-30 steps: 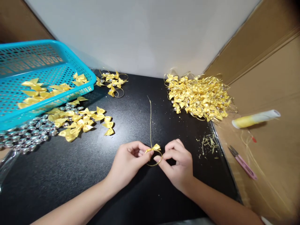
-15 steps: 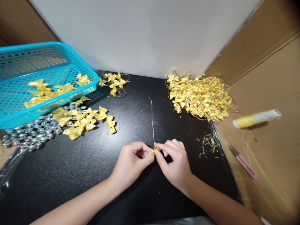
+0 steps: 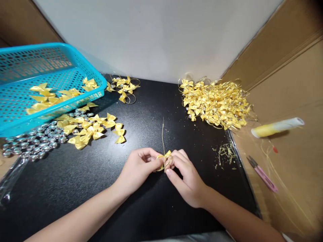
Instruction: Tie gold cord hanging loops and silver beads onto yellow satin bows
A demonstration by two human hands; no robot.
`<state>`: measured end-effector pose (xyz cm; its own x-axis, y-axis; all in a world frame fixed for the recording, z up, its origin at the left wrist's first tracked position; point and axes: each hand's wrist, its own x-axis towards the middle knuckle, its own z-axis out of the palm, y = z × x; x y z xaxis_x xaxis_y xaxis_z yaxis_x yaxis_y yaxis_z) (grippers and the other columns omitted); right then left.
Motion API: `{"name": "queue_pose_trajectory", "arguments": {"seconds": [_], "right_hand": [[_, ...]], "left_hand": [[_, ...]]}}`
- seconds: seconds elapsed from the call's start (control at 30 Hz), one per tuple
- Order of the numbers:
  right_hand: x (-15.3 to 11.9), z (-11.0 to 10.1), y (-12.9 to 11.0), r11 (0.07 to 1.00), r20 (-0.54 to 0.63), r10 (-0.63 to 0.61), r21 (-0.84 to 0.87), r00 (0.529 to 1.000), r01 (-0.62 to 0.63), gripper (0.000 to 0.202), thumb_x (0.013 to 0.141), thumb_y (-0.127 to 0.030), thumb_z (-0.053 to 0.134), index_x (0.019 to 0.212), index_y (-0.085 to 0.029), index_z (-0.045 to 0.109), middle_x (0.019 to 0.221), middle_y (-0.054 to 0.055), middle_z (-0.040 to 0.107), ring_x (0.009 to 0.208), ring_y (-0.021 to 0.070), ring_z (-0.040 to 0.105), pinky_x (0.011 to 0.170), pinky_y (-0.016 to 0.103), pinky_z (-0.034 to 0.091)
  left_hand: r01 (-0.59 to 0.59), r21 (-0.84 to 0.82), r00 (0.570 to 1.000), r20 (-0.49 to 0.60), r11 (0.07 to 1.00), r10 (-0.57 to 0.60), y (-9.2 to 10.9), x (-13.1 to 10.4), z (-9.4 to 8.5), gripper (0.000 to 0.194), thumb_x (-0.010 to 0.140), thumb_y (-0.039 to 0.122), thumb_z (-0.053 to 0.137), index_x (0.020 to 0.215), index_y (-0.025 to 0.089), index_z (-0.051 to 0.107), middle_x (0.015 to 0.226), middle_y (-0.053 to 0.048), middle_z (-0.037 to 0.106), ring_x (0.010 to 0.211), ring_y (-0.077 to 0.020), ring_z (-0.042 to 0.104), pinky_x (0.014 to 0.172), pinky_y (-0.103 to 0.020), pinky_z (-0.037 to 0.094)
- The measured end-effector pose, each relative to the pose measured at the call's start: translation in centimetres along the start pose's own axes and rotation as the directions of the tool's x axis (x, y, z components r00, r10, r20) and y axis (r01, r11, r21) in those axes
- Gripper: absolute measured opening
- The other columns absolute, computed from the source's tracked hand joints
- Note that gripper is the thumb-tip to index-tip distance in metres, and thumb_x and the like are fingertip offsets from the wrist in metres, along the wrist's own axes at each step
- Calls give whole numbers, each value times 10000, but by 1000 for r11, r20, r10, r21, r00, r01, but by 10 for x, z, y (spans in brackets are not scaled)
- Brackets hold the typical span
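Near the middle of the black table (image 3: 101, 181), my left hand (image 3: 142, 164) pinches a small yellow bow (image 3: 167, 154) between thumb and fingers. A thin gold cord (image 3: 163, 137) rises from the bow and points away over the table. My right hand (image 3: 185, 174) is closed at the bow's right side, its thumb tip beside the lower part of the cord. The fingers hide part of the bow and a cord loop.
At left are a turquoise basket (image 3: 101, 82) holding yellow bows, loose bows (image 3: 93, 129) and silver beads (image 3: 37, 143). A pile of corded bows (image 3: 214, 102) lies at back right, near cord scraps (image 3: 227, 153), pink-handled snips (image 3: 264, 178) and a yellow-white tube (image 3: 277, 127).
The bow has turned and shows more of its loops above my fingers. My right thumb has moved lower, and the cord's free end reaches less far back.
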<state>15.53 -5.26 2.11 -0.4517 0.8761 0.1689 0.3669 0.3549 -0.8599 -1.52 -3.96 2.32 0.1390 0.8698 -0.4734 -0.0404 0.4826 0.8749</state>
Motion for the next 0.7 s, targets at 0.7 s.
{"name": "queue_pose_trajectory", "arguments": {"seconds": [0.7], "right_hand": [[0,-25,-14,997,470,-72,71,880,44,146,850,-131,585,786,-212,483,877,11,515,908,165,479,891,335,429]], "left_hand": [[-8,-229,997,-79,973,-11,-2,7,-8,190,617,282,812,596,139,690,505,34,596,482,-57,454,493,-176,358]]}}
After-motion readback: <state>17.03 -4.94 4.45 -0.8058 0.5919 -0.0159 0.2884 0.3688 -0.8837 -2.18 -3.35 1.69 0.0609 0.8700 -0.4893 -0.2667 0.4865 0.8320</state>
